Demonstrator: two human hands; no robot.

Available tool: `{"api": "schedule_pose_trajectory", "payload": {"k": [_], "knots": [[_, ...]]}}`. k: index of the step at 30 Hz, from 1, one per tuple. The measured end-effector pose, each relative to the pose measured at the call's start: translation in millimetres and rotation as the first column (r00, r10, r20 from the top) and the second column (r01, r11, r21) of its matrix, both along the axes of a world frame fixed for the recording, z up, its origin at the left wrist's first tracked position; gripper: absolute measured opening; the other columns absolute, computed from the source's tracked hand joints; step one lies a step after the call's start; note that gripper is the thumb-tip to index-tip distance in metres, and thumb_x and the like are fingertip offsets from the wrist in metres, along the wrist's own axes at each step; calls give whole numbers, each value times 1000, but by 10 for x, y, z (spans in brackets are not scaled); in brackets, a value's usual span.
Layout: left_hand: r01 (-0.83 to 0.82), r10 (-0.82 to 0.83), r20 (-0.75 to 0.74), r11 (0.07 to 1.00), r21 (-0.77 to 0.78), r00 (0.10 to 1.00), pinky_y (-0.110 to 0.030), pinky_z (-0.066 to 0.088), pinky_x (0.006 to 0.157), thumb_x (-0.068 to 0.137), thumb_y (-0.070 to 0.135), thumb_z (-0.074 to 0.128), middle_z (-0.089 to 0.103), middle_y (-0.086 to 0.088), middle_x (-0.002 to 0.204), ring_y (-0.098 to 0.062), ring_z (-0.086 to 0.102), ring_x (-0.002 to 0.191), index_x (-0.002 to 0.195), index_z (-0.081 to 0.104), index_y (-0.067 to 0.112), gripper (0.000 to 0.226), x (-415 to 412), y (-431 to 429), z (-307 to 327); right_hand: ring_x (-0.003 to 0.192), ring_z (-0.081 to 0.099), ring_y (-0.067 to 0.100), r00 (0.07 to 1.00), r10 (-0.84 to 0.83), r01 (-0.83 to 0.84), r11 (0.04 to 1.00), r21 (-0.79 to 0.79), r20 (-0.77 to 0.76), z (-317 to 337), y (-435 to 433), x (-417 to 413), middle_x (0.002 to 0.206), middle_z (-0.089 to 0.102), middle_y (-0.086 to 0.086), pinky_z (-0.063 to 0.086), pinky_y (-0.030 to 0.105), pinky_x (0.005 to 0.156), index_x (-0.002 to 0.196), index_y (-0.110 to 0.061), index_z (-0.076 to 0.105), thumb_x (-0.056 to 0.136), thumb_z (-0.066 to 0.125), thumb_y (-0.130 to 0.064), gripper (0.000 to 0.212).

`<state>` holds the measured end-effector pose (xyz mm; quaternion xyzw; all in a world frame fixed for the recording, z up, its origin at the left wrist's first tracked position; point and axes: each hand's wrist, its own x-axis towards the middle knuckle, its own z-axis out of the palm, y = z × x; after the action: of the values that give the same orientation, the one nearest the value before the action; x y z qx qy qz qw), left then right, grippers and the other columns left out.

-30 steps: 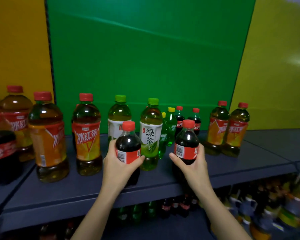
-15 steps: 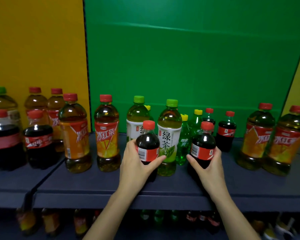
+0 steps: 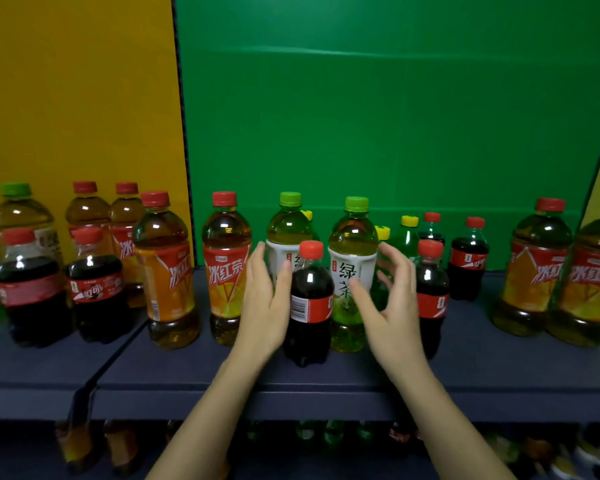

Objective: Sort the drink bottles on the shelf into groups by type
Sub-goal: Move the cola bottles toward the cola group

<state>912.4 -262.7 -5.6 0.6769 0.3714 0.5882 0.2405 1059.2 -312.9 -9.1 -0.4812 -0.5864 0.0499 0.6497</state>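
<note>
The left hand [image 3: 266, 308] and right hand [image 3: 394, 306] reach forward, palms facing, fingers loosely extended.

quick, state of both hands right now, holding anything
Left hand: open, fingers straight, right beside the front cola bottle, not gripping it.
Right hand: open, fingers loosely spread, holding nothing.

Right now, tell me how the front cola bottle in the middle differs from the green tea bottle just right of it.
The cola bottle is shorter than the green tea bottle. The cola bottle has a red cap and label; the green tea bottle a light green cap and white label. The cola bottle holds dark liquid, the green tea bottle pale yellow-green. Both stand upright, capped, on the dark shelf.
</note>
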Motion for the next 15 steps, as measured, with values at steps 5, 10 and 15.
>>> {"api": "schedule_pose_trajectory", "payload": {"k": [5, 10, 15], "knots": [[241, -193, 191, 931, -274, 962, -26, 38, 88, 90, 33, 54, 48, 4, 126, -11, 48, 113, 138, 29, 21, 55, 11, 213, 163, 125, 40, 8, 995, 22, -31, 994, -104, -93, -47, 187, -56, 133, 33, -15, 39, 35, 105, 140, -25, 24, 85, 63, -26, 68], [351, -238, 301, 839, -415, 924, -22, 43, 70, 81, 19, 66, 61, 3, 103, -10, 58, 93, 115, 49, 18, 38, 21, 329, 288, 125, 44, 14, 996, -25, 13, 989, -145, -82, -78, 269, -57, 139, 42, 0, 41, 41, 104, 141, -22, 22, 80, 68, -35, 77], [326, -225, 280, 857, -398, 933, -23, 46, 72, 75, 9, 71, 64, -1, 98, -12, 60, 89, 110, 55, 12, 39, 39, 423, 331, 125, 46, 18, 997, -60, 49, 981, -190, -56, -28, 375, -11, 136, 47, 1, 42, 46, 102, 141, -19, 28, 73, 65, -54, 85]]}}
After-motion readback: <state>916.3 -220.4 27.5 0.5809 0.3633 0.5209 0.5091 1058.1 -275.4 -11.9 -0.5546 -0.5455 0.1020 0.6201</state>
